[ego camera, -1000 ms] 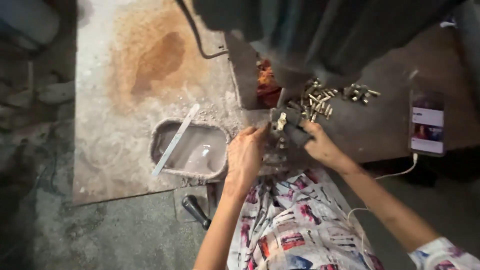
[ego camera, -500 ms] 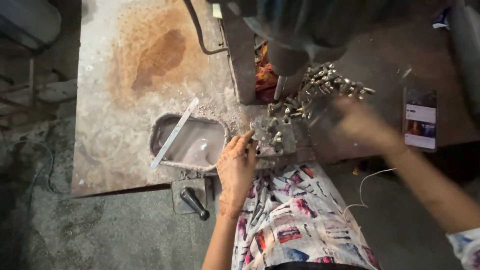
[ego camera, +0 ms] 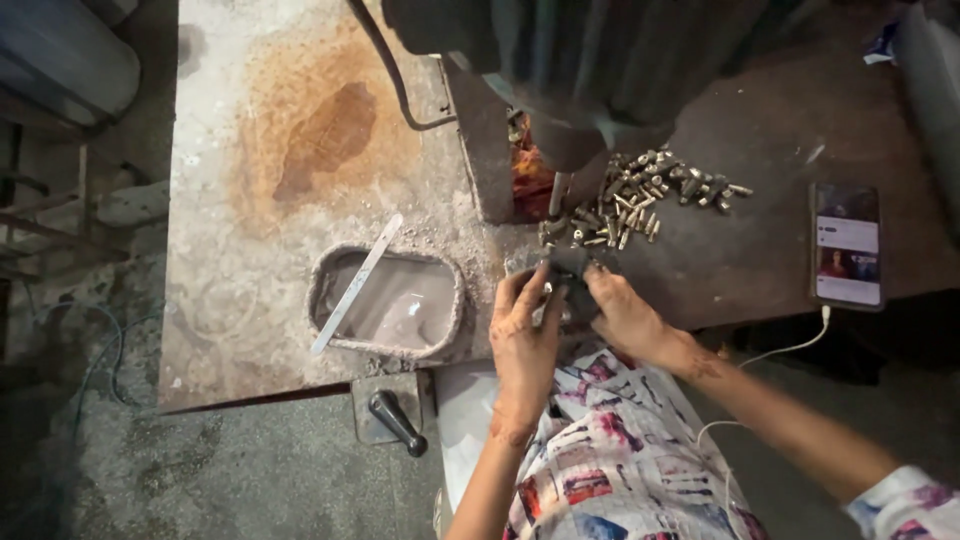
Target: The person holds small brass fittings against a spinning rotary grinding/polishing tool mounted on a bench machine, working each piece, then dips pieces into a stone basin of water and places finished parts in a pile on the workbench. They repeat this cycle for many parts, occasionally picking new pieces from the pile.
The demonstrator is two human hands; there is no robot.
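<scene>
A small dark metal block is held betw. both hands, just under the machine spindle. It is judged stiff and rather heavy, prob. gritty; it is best gripped at its sides. The left hand is curled on its left edge, the right hand is closed on the right edge. A pile of small metal pieces is seen just beyond the right hand.

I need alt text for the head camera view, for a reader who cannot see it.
Seen from above, a person's left hand and right hand meet around a small dark metal part beneath a drill press, beside a pile of small metal pieces. A tray of cloudy liquid sits left, a phone right.
</scene>
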